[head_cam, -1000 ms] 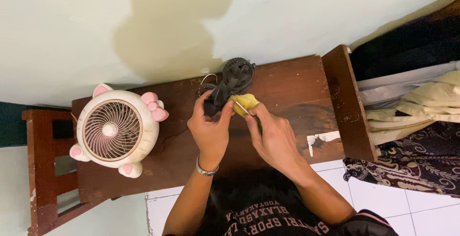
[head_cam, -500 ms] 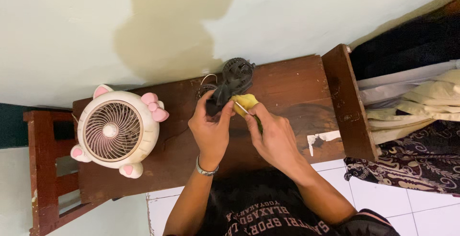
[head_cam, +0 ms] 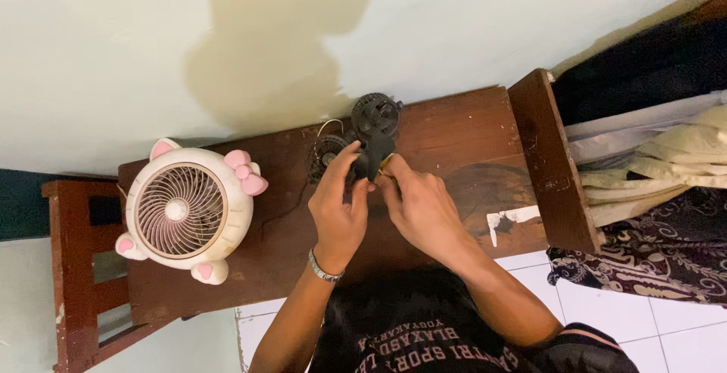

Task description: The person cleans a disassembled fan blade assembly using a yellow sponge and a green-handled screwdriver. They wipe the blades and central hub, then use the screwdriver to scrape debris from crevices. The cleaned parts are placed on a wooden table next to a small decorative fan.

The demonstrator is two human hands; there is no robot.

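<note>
On the brown wooden bench (head_cam: 454,127), going left to right: white-and-pink cat-shaped fan (head_cam: 188,212) sits unmoved at 9 o'clock. Left hand (head_cam: 338,210) pinches the small black fan (head_cam: 372,140) by its lower body, thumb and fingers closed on it. Right hand (head_cam: 419,206) now crowds in at 3 o'clock, fingers curled; the yellow piece showing 0.5 s ago is almost hidden, only a sliver at the fingertips. Work has closed in on the fan's body.

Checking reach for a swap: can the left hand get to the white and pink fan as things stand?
Probably yes. The left hand grips the small black fan, so it must let go first. The white and pink fan stands on the same wooden bench, with only bare bench between them.
</note>
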